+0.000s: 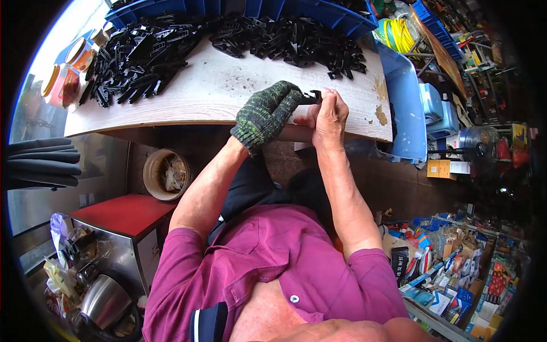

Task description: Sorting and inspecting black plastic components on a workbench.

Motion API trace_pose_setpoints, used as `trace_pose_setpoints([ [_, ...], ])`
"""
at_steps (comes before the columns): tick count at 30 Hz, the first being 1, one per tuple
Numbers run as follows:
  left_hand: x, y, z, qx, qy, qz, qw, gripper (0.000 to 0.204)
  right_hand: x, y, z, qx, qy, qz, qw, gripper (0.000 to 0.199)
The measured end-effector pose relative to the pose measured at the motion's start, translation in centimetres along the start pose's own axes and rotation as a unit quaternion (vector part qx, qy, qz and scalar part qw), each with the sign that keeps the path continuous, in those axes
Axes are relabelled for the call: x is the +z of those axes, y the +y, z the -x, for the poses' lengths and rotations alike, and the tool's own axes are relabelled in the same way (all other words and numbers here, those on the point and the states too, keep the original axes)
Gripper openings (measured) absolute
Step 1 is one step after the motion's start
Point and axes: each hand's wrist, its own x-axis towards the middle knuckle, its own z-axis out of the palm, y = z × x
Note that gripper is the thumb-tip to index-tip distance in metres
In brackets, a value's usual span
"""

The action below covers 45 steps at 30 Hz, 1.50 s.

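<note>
Over the table's near edge my two hands meet at a small black plastic part (310,98). My left hand (266,114), in a dark green knitted glove, grips its left end with closed fingers. Bare, my right hand (330,117) pinches the other end between thumb and fingers. Much of the part is hidden by the fingers. Beyond my hands, a big heap of similar black plastic parts (139,54) lies at the left of the white table (219,85), and another heap (296,43) spreads across the back right.
Blue bins (165,8) stand along the table's far side. A light blue tub (405,97) adjoins its right end. Lidded jars (62,82) line the left edge. On the floor are a round bucket (154,174) and a red-topped cabinet (122,214). Packed goods (450,268) fill the lower right.
</note>
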Motion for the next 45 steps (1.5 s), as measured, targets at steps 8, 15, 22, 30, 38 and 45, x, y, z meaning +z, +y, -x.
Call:
trace_pose_setpoints([
  [8,-0.3,-1.7,-0.4,0.121,-0.007,-0.103,0.987,0.025,0.9,-0.4,0.2,-0.004,0.034,0.009,0.999,0.028],
  [15,0.7,-1.9,-1.0,0.078,0.018,-0.066,0.995,0.031,0.5,0.5,0.2,-0.038,0.024,0.024,0.999,0.021],
  [22,5.2,0.7,-0.6,0.003,0.150,0.013,0.989,0.027,-1.2,1.7,-0.2,-0.249,0.049,0.247,0.935,0.029],
  [30,3.8,-0.2,0.0,-0.015,0.134,0.038,0.990,0.026,-0.5,1.0,0.2,-0.068,0.073,0.066,0.993,0.031],
  [38,7.1,0.3,-0.6,0.092,0.141,-0.164,0.972,0.034,-2.7,2.1,-0.7,-0.171,0.052,0.168,0.969,0.027],
  [45,6.7,-0.3,-0.4,0.146,0.148,-0.224,0.952,0.028,-1.6,0.9,-0.1,-0.182,0.061,0.162,0.968,0.028],
])
